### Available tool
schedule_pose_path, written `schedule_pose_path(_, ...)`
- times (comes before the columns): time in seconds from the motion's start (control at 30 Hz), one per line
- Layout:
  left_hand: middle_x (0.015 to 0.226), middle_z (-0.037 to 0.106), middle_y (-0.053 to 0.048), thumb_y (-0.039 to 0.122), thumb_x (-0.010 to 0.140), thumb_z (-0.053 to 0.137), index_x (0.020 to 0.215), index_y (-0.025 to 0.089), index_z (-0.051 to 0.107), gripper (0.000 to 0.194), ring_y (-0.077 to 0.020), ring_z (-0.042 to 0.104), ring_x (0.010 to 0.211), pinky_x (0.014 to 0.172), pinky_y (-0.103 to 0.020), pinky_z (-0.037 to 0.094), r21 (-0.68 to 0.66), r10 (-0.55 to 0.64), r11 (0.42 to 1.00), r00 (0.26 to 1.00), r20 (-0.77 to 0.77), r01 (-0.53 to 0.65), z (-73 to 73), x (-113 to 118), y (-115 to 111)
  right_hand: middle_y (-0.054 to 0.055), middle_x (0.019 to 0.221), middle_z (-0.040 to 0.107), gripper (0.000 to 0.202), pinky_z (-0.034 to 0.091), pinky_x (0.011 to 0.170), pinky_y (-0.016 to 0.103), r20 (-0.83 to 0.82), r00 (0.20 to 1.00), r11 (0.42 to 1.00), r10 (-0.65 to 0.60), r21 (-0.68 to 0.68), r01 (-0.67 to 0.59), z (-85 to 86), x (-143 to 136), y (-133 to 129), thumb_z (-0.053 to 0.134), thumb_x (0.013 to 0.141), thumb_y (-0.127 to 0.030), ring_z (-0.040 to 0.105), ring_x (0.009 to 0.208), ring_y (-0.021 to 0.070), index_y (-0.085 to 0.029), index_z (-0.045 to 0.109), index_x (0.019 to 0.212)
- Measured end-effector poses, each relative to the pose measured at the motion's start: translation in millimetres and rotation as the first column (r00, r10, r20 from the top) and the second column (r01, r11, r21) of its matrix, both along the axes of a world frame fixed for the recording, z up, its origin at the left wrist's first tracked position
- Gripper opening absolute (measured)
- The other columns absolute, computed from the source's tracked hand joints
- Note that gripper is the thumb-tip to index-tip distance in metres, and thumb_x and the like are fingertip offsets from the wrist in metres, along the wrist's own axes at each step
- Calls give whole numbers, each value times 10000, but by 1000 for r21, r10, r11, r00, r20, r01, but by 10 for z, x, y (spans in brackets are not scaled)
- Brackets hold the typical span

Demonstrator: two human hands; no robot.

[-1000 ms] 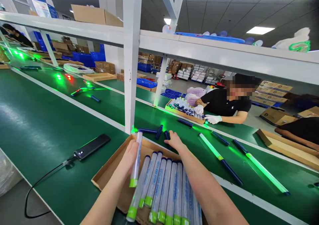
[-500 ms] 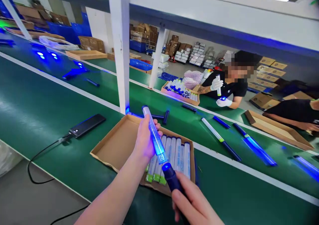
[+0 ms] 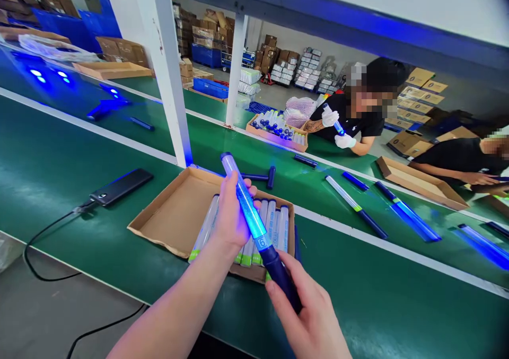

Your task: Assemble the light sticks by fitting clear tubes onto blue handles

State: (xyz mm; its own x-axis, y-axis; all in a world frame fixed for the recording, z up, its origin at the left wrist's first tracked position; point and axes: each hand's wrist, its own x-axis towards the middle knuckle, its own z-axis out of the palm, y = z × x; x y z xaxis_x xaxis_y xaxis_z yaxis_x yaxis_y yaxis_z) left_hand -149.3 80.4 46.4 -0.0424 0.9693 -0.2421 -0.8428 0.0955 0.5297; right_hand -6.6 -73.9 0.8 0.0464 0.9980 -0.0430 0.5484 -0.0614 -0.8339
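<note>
A clear tube (image 3: 247,209) glows blue and slants down from upper left, a "6" mark near its lower end. My left hand (image 3: 233,213) is wrapped round its middle. My right hand (image 3: 304,300) grips the dark blue handle (image 3: 280,275), whose top meets the tube's lower end in one line. Beneath my hands, a cardboard tray (image 3: 167,218) holds several clear tubes (image 3: 283,226) with green bands at the lower ends of some. The tray's left part shows bare cardboard.
A black power bank (image 3: 121,186) with a cable lies left on the green table (image 3: 79,157). A white post (image 3: 165,72) rises behind the tray. More handles and lit tubes (image 3: 417,218) lie on the right. Across the table, a person in white gloves (image 3: 345,141) holds a lit tube.
The handle and the tube, apart before, now meet end to end. The view has shifted, so the tray appears further left. The person opposite has brought a tube down to the lit piece.
</note>
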Motion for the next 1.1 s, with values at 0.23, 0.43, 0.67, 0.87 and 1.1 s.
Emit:
schedule_pose_path(0.23,760,489,47,528,1016,632,1021,233,619,295,-94,490,560,383,-162,396,87,-88,993,985,146,76,43,-50,-62,128,1404,738,577,703,862,484,190,979,988,79,114,-101,-1,-119,5,461,1093,-491,787,1148,362,-199,541,1584)
schedule_pose_path(0.43,726,410,73,470,1003,711,945,211,571,300,-57,455,535,346,-117,317,221,-219,963,923,317,153,-18,-65,-73,127,1431,716,566,667,955,405,172,973,971,155,155,-182,17,-115,-45,423,1122,-457,762,1215,317,-153,513,1591)
schedule_pose_path(0.67,832,535,32,484,1064,601,971,184,602,315,-67,534,614,438,-146,447,188,-203,971,927,314,149,-76,-43,-59,76,1389,747,477,666,911,303,167,981,948,97,284,-142,37,-135,-56,467,1123,-423,764,1205,261,-213,538,1546)
schedule_pose_path(0.87,762,449,49,512,1001,695,924,186,591,351,-70,458,575,436,-148,382,37,-9,999,995,104,5,-16,16,-125,134,1331,775,484,720,774,434,286,952,925,113,320,-206,-48,-95,3,450,1112,-351,821,1067,325,-199,471,1571)
schedule_pose_path(1.1,808,488,35,685,914,713,970,218,583,487,-88,459,593,446,-166,384,-66,134,987,981,-139,-144,1,162,-222,138,1194,825,479,709,566,457,413,907,912,79,338,-233,-111,-65,-32,422,1123,-345,850,839,357,-261,389,1593)
